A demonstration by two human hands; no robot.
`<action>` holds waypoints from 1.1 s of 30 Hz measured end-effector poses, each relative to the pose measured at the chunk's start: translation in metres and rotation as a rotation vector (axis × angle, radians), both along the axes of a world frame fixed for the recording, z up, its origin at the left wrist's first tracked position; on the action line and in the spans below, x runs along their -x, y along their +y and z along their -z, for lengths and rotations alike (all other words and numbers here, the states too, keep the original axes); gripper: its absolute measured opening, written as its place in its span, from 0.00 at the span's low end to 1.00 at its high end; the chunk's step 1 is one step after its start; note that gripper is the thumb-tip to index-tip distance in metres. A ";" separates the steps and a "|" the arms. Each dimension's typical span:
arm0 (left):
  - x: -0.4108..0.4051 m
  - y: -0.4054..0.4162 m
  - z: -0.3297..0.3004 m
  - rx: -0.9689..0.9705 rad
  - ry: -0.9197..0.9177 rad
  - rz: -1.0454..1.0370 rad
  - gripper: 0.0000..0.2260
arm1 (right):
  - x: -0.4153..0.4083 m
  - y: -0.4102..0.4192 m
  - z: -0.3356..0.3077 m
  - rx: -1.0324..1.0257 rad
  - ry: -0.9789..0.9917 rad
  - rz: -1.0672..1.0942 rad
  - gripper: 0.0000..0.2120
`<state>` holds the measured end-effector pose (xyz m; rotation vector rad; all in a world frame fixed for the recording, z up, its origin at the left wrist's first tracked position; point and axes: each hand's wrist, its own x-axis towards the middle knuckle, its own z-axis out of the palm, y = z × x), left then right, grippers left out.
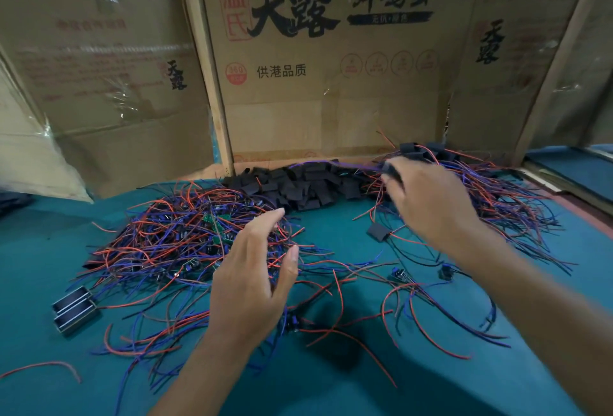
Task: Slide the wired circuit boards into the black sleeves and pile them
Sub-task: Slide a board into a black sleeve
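A tangle of wired circuit boards (185, 236) with red, blue and black wires covers the left of the green table. Loose black sleeves (298, 185) lie heaped at the back centre. My left hand (255, 279) hovers over the right edge of the tangle, fingers relaxed and spread, holding nothing. My right hand (431, 196) is raised at the back right and grips a black sleeved board (389, 168) whose purple wires trail to the left. Under that hand spreads the pile of sleeved boards (504, 190). One sleeved board (378, 231) lies alone between the hands.
Cardboard boxes (331, 60) wall off the back of the green table (331, 389). Two metal solenoid-like blocks (74, 311) sit at the left. Loose wired parts (428, 296) are scattered at the front right. A single red wire (43, 367) lies near the front left.
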<state>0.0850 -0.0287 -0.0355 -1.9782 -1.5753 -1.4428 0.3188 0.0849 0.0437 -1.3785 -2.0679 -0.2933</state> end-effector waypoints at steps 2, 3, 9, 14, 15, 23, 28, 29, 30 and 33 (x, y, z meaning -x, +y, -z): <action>0.000 0.003 0.000 -0.032 0.102 -0.037 0.19 | -0.016 0.041 -0.015 -0.031 -0.107 0.092 0.11; 0.000 0.004 0.001 -0.042 0.135 -0.046 0.18 | -0.024 0.061 -0.021 -0.031 -0.156 0.140 0.12; 0.007 0.011 0.006 -0.038 0.228 -0.082 0.15 | -0.041 0.144 -0.039 0.070 -0.201 0.286 0.16; 0.005 0.015 0.012 0.018 0.256 -0.117 0.13 | 0.053 0.131 0.007 0.181 -0.210 -0.014 0.11; 0.004 0.016 0.013 0.020 0.267 -0.114 0.13 | 0.077 0.124 0.021 0.239 -0.264 -0.087 0.11; 0.006 0.017 0.018 0.031 0.260 -0.124 0.11 | 0.165 0.134 0.076 0.285 -0.417 -0.312 0.20; 0.004 0.018 0.021 0.039 0.267 -0.098 0.10 | 0.179 0.148 0.085 0.355 -0.409 -0.315 0.20; 0.004 0.018 0.021 0.039 0.267 -0.099 0.10 | 0.177 0.149 0.085 0.384 -0.357 -0.312 0.19; 0.004 0.018 0.021 0.040 0.266 -0.101 0.09 | 0.175 0.148 0.083 0.408 -0.303 -0.309 0.19; 0.004 0.018 0.021 0.049 0.248 -0.115 0.09 | 0.158 0.132 0.072 0.433 -0.093 -0.294 0.19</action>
